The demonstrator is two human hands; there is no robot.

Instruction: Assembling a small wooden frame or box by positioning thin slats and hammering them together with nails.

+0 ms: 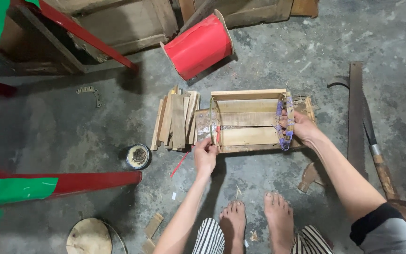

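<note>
Wooden frame [247, 120], long axis left-right, a hand at each end.

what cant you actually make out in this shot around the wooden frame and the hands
- Head view: the right hand covers the purple band on the wooden frame, so its grip is unclear.
- What the left hand pinches by the green band is too small to tell.
- The hammer is partly hidden by the right forearm.
- The saw runs behind that arm.
</note>
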